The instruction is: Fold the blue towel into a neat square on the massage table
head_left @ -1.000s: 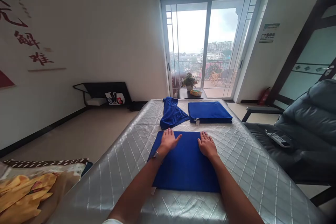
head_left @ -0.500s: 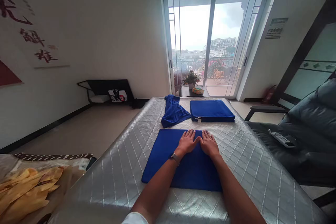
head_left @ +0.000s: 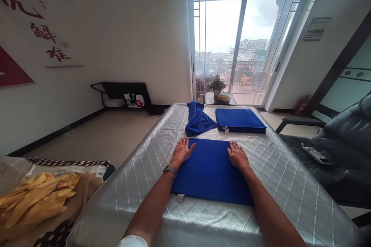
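Note:
A blue towel (head_left: 211, 170) lies flat as a neat rectangle on the silver quilted bed cover (head_left: 139, 173), a white tag (head_left: 180, 197) poking out at its near edge. My left hand (head_left: 183, 150) rests on its far left corner, fingers stretched out and thumb spread over the cloth. On the far right corner lies my right hand (head_left: 238, 155), also flat with fingers extended. Beyond it are a stack of folded blue towels (head_left: 241, 119) at the right and a crumpled blue towel (head_left: 199, 119) at the left.
Yellow cloth (head_left: 43, 193) is heaped at the lower left. To the right stands a dark padded chair (head_left: 342, 146) with a white power strip (head_left: 316, 154) on its seat. A potted plant (head_left: 216, 85) stands past the far end, before glass doors.
My hands have parted from the towel's middle far edge: the left slid to the left corner, the right to the right corner. A tag now shows at the near edge. The view shifted slightly.

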The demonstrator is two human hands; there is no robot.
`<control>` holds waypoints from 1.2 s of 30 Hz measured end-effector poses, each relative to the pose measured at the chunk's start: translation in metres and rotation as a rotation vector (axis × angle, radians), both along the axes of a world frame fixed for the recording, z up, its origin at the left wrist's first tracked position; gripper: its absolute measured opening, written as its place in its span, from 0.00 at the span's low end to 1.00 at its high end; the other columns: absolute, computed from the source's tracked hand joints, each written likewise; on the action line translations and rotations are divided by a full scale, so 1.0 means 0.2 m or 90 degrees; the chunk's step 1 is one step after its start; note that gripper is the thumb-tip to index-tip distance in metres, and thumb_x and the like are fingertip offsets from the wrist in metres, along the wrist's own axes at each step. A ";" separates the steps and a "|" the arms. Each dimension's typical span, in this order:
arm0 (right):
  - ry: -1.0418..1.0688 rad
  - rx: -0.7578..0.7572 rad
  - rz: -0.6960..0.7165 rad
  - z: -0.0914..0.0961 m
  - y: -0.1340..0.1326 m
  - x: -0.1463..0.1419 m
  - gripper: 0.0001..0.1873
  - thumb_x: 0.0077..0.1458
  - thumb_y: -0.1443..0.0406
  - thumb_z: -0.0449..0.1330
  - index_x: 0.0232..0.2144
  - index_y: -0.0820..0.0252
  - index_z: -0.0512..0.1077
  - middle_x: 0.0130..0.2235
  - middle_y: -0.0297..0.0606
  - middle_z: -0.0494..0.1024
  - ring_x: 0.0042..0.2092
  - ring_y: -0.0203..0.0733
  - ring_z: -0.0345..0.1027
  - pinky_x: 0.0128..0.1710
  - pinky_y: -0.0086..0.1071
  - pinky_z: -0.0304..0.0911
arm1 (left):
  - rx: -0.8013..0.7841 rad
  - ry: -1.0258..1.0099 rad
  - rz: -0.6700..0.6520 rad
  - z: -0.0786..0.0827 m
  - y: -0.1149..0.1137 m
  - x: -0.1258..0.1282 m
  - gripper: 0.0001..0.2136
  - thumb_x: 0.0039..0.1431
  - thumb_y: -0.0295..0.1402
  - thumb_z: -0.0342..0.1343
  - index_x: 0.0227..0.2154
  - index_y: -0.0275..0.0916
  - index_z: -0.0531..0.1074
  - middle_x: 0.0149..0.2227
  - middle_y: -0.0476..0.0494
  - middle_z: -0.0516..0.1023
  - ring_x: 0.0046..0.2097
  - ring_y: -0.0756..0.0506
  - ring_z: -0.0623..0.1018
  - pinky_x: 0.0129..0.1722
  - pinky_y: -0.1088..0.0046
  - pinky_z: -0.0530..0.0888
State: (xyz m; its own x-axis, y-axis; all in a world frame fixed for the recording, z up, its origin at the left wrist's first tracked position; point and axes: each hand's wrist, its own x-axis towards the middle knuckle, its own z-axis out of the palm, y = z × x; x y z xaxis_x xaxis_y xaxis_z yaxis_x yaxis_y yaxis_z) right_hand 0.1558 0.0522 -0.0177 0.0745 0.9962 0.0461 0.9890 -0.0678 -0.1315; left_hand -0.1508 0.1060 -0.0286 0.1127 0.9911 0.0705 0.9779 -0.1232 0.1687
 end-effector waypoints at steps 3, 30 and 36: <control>-0.026 0.035 0.000 0.04 -0.03 -0.02 0.32 0.68 0.60 0.37 0.69 0.70 0.51 0.71 0.42 0.50 0.72 0.42 0.40 0.69 0.40 0.35 | 0.011 -0.009 -0.007 0.00 0.00 0.01 0.41 0.68 0.58 0.26 0.70 0.28 0.49 0.72 0.32 0.47 0.72 0.38 0.50 0.70 0.58 0.48; -0.019 -0.010 0.023 0.00 -0.45 -0.07 0.33 0.65 0.66 0.38 0.70 0.70 0.47 0.72 0.42 0.44 0.72 0.44 0.35 0.69 0.41 0.35 | 0.122 -0.046 -0.408 0.04 -0.46 0.84 0.34 0.72 0.52 0.27 0.67 0.32 0.57 0.69 0.36 0.56 0.71 0.42 0.54 0.69 0.59 0.53; 0.006 0.007 0.010 0.01 -0.44 -0.08 0.34 0.68 0.58 0.37 0.70 0.71 0.48 0.72 0.45 0.47 0.72 0.45 0.38 0.69 0.41 0.35 | 0.035 -0.035 -0.331 0.04 -0.42 0.65 0.37 0.70 0.55 0.25 0.69 0.32 0.53 0.71 0.36 0.51 0.72 0.41 0.50 0.70 0.58 0.50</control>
